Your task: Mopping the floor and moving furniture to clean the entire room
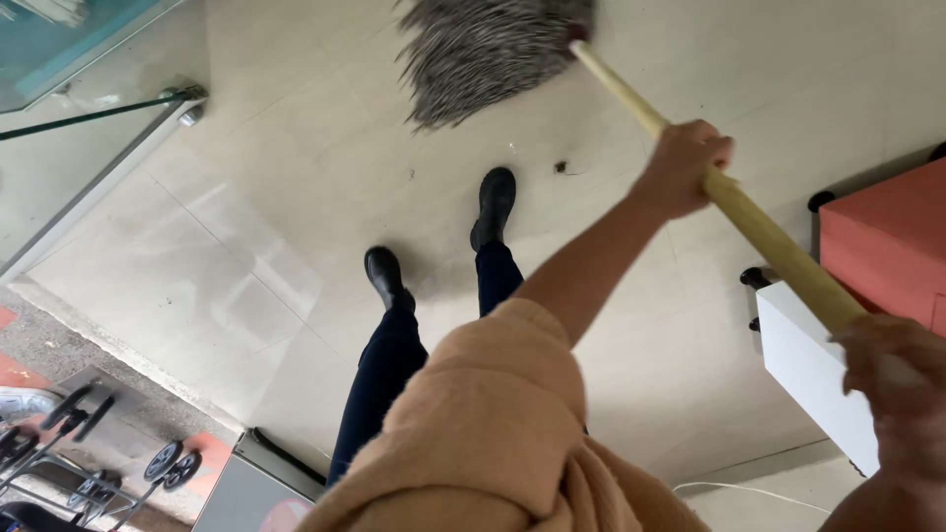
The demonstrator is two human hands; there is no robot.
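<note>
Here, I look down at a pale tiled floor with a mop in both hands. My left hand sits midway along the wooden handle, fingers curled tight around it, the bare forearm running back to a tan sleeve. My right hand grips the handle's near end at the right edge of view (it is blurred, so I cannot tell exactly how those fingers lie, only that they close on the wood). The handle slants up and left to the mop head, a shaggy grey bundle resting on the tiles at the top of the frame. Below it stand my two black shoes, just apart, under dark trousers. A small dark speck lies on the tiles near the shoes. A white and orange cabinet stands to the right. A glass panel is at the upper left.
</note>
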